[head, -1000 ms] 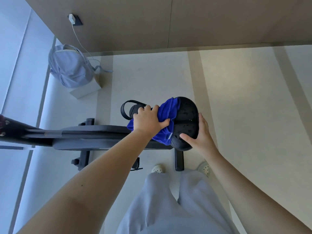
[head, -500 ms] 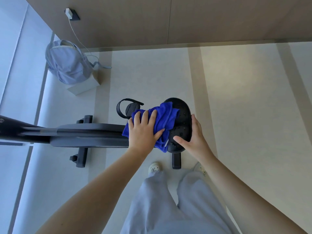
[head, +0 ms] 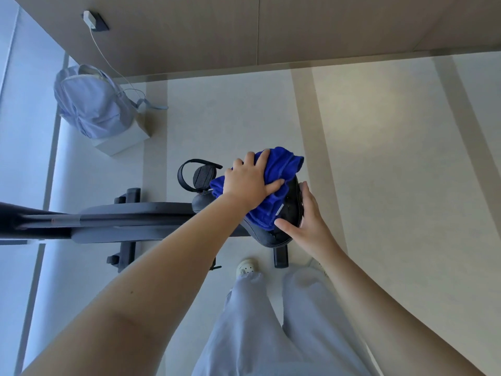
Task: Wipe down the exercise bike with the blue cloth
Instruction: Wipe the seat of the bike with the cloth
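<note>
A pale floor [head: 379,158] is seen from above, with a beige wall [head: 298,28] along its far edge. The exercise bike [head: 130,213] is laid across the left half of the scene, its long dark frame running from the left edge to the saddle [head: 267,238] near the centre. A light blue backpack [head: 92,107] is propped on a white box [head: 122,142] at the far left, and a white cable is led from it up to a charger [head: 90,19] on the wall.

The blue cloth [head: 282,164] is bunched on top of the saddle, covering most of its far and left part. It is pressed down by the left hand [head: 249,183], which is laid flat on it with fingers spread and thumb stretched to the right; folds of cloth are shown beyond the fingertips and beneath the wrist. The saddle's right rim is clasped by the right hand [head: 309,221], thumb on the near side and fingers along the far side, just beside the cloth's near edge. A strapped pedal [head: 204,176] is seen just left of the cloth.
</note>
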A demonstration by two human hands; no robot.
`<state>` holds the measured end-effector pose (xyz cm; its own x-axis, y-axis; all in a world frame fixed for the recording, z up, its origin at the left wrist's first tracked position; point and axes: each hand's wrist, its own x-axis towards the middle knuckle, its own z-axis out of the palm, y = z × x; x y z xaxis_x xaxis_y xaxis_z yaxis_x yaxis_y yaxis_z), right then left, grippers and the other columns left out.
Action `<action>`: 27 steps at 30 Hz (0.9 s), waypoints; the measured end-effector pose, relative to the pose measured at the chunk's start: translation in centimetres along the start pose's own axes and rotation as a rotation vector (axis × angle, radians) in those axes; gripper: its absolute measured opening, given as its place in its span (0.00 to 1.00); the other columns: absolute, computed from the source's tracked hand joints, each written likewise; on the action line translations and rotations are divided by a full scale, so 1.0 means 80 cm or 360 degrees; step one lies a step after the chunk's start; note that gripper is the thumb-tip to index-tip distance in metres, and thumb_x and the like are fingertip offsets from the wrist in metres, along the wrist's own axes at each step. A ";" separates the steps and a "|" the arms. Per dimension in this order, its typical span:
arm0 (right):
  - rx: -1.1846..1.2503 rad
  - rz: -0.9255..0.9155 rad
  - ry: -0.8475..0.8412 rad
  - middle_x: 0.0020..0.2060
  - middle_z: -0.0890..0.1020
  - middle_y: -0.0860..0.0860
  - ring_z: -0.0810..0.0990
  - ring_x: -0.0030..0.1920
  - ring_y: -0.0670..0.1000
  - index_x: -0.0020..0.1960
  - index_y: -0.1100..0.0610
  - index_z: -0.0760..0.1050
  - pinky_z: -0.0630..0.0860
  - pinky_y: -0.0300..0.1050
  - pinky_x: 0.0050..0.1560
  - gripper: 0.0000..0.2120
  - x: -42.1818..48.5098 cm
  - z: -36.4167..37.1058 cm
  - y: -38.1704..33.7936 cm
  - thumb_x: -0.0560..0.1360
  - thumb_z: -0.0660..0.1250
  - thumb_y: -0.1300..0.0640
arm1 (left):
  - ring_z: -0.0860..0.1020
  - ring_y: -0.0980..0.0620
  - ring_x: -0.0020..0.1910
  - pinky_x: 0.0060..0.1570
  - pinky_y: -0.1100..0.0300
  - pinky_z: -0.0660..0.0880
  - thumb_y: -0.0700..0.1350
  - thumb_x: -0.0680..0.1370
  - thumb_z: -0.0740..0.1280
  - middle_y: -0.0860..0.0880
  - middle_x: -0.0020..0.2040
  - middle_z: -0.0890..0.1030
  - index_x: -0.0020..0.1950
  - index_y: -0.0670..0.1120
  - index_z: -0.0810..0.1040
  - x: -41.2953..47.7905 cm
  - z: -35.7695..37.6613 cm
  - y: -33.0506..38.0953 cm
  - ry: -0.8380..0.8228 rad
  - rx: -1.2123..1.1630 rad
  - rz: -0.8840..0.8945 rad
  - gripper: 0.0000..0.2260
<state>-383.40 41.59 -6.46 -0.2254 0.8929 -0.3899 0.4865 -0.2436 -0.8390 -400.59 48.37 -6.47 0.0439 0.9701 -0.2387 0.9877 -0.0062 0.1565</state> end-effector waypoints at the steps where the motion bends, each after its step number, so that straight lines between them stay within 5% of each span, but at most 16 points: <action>1: -0.0003 -0.0006 -0.0005 0.76 0.56 0.45 0.55 0.74 0.39 0.78 0.49 0.44 0.58 0.38 0.69 0.51 0.000 -0.001 0.000 0.66 0.70 0.38 | 0.71 0.41 0.59 0.53 0.47 0.73 0.69 0.75 0.55 0.46 0.69 0.67 0.77 0.54 0.54 0.009 -0.001 -0.001 -0.0036 -0.0081 0.0036 0.35; 6: 0.0016 -0.0008 -0.0011 0.76 0.54 0.43 0.54 0.74 0.38 0.78 0.49 0.44 0.57 0.38 0.70 0.48 -0.002 -0.001 0.006 0.70 0.72 0.44 | 0.69 0.42 0.63 0.54 0.48 0.73 0.67 0.74 0.61 0.49 0.70 0.66 0.76 0.57 0.57 0.009 -0.002 -0.008 -0.0086 -0.0429 0.0058 0.34; 13: 0.0031 -0.0033 0.0016 0.70 0.58 0.36 0.57 0.67 0.27 0.78 0.48 0.47 0.56 0.19 0.59 0.44 -0.007 0.001 0.003 0.72 0.72 0.49 | 0.75 0.42 0.55 0.51 0.48 0.73 0.70 0.73 0.54 0.46 0.64 0.73 0.76 0.53 0.61 -0.066 0.015 -0.053 0.0214 -0.0018 0.0208 0.36; 16: 0.0025 -0.0029 0.0023 0.75 0.55 0.42 0.55 0.72 0.36 0.79 0.50 0.45 0.56 0.30 0.66 0.46 -0.009 0.002 0.003 0.73 0.71 0.48 | 0.74 0.40 0.57 0.55 0.45 0.72 0.69 0.74 0.55 0.44 0.62 0.75 0.74 0.51 0.67 -0.099 0.034 -0.073 0.0437 0.0099 0.0244 0.34; 20: 0.0017 -0.0016 0.0005 0.76 0.54 0.44 0.54 0.70 0.34 0.79 0.51 0.44 0.56 0.34 0.66 0.46 -0.009 0.003 0.000 0.73 0.71 0.48 | 0.71 0.38 0.61 0.58 0.42 0.70 0.68 0.71 0.58 0.43 0.64 0.74 0.71 0.51 0.70 -0.113 0.043 -0.081 0.0502 -0.0005 0.0090 0.33; 27: -0.0021 -0.0021 0.0051 0.77 0.53 0.44 0.54 0.71 0.35 0.79 0.51 0.44 0.54 0.32 0.66 0.47 -0.009 0.007 0.000 0.72 0.71 0.47 | 0.75 0.40 0.54 0.51 0.47 0.72 0.73 0.69 0.49 0.47 0.57 0.78 0.67 0.53 0.71 -0.066 0.014 -0.058 0.0173 -0.0052 -0.0241 0.35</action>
<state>-383.68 40.78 -6.41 -0.2049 0.9077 -0.3663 0.4948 -0.2268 -0.8389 -405.23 43.02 -6.98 -0.1230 0.9799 -0.1572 0.9763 0.1478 0.1579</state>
